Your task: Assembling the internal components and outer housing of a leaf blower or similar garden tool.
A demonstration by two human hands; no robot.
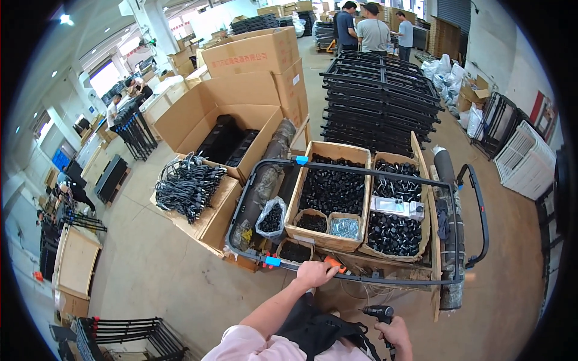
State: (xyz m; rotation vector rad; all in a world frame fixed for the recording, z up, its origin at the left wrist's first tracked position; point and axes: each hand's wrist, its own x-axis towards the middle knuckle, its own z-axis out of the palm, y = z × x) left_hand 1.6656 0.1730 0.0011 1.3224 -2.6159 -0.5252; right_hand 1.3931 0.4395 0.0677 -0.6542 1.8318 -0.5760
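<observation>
A black tubular metal frame [385, 281] with rounded corners lies across the parts bins in front of me. My left hand [316, 275] is closed round its near bar, beside an orange-and-black object [335, 263] I cannot identify. In my right hand [395, 334], low at the right, is a black power screwdriver [379, 311], its tip pointing left and apart from the frame. Blue clips [273, 261] sit on the frame's left half. Under it, a wooden bin [294, 231] holds black caps and smaller boxes of dark parts and silver screws [344, 227].
Black cables [190, 186] lie bundled on a carton at left, beside a large open cardboard box [263, 141]. Wrapped rolls [447, 210] flank the bins. Stacked black frames [380, 99] stand beyond, with people [373, 30] behind them. More frames [129, 337] lie at lower left.
</observation>
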